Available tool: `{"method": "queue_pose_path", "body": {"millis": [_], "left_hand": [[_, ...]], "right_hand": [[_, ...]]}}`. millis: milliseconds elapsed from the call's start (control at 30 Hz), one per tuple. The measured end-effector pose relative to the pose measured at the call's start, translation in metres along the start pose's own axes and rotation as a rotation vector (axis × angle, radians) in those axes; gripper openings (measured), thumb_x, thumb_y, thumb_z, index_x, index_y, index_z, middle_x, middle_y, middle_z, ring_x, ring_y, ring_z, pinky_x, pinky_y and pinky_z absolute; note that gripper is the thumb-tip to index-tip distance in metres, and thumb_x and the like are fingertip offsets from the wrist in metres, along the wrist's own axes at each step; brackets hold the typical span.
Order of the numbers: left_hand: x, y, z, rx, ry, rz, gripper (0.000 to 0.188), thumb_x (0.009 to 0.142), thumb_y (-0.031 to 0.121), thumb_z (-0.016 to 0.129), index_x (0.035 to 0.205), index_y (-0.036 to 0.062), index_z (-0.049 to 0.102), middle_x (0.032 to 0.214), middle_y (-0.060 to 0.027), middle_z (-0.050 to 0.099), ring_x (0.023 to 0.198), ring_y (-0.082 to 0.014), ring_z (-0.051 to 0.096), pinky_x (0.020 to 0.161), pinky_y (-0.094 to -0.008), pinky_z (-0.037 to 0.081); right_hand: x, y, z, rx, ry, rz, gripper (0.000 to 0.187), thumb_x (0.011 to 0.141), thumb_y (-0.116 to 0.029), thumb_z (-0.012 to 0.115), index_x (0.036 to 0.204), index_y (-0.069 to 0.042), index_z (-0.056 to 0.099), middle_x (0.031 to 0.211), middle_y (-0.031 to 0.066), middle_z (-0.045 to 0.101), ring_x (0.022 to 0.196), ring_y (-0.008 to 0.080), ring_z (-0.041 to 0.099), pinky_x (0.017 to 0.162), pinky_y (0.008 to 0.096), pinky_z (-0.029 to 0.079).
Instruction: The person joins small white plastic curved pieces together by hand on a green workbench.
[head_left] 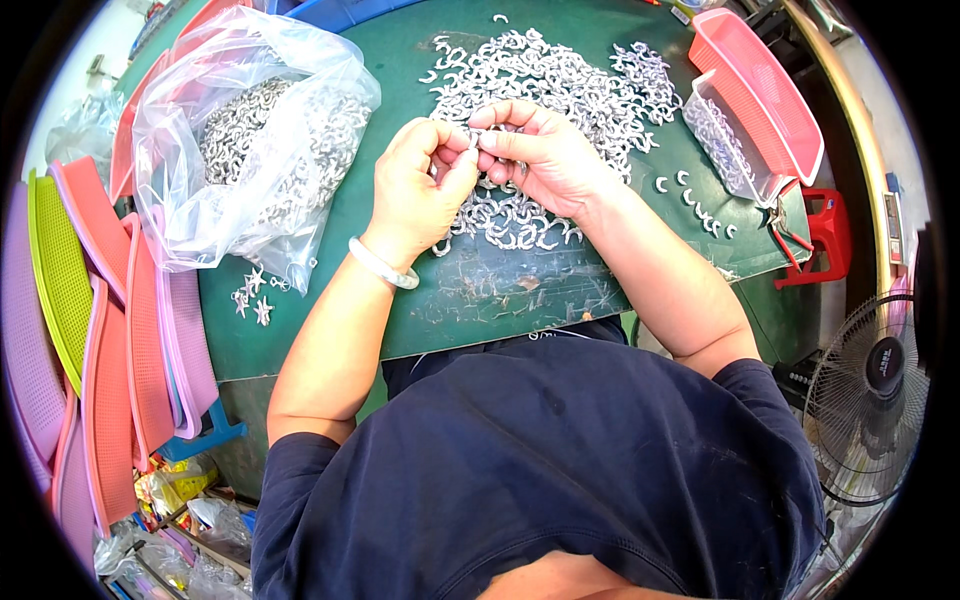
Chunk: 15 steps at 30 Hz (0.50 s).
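My left hand (424, 185), with a pale bangle (383, 264) on its wrist, and my right hand (545, 155) meet over the table's middle. Between their pinched fingertips is a small silvery metal piece (474, 141); its exact shape is mostly covered by the fingers. Both hands are closed on it. Beneath and behind them spreads a wide pile of small curved silver-grey metal pieces (560, 85). A few more of these lie nearer me, below my fingers.
A clear plastic bag (300, 215) of similar pieces stands left, near some star-shaped pieces (263, 311). At right are a clear box (718, 135), a pink basket (765, 100), pliers (783, 225) and a fan (868, 390). Stacked coloured baskets (110, 400) crowd the left edge of the green table (300, 340).
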<state>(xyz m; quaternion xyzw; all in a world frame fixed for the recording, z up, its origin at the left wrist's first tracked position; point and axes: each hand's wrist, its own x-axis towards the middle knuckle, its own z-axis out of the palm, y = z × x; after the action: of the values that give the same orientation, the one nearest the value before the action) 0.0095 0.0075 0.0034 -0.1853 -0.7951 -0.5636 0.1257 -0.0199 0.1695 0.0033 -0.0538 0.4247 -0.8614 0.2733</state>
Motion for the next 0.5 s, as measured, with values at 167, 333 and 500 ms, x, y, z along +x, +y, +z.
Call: {"method": "queue_pose_path", "body": {"millis": [167,333,500], "left_hand": [[0.0032,-0.0058,-0.0073,-0.773,0.027,-0.476,0.007,0.080,0.001,0.051,0.085,0.0050,0.049,0.080,-0.0035,0.054,0.060,-0.0054,0.046,0.049,-0.0166,0.036],[0.0063,-0.0019,-0.0083,-0.941,0.060,-0.569,0.006,0.081,0.004,0.053,0.086,0.0052,0.050,0.074,-0.0022,0.055,0.053,-0.0052,0.044,0.045,-0.0162,0.035],[0.0034,-0.0017,-0.0008,-0.512,-0.037,-0.482,0.010,0.081,0.009,0.058,0.088,0.0056,0.053,0.070,0.0013,0.054,0.052,-0.0027,0.043,0.046,-0.0142,0.033]], "right_hand": [[-0.0027,-0.0049,0.0070,-0.040,0.041,0.012,0.017,0.078,0.001,0.057,0.095,0.001,0.055,0.079,0.0070,0.058,0.063,0.0117,0.055,0.055,0.0224,0.047],[-0.0024,-0.0010,0.0089,-0.202,0.028,-0.039,0.021,0.078,0.001,0.056,0.098,0.003,0.052,0.076,0.0075,0.057,0.061,0.0107,0.053,0.051,0.0213,0.043],[-0.0014,0.0034,0.0071,-0.283,0.009,-0.078,0.023,0.076,0.001,0.055,0.098,0.003,0.050,0.072,0.0064,0.054,0.059,0.0100,0.051,0.049,0.0202,0.041]]}}
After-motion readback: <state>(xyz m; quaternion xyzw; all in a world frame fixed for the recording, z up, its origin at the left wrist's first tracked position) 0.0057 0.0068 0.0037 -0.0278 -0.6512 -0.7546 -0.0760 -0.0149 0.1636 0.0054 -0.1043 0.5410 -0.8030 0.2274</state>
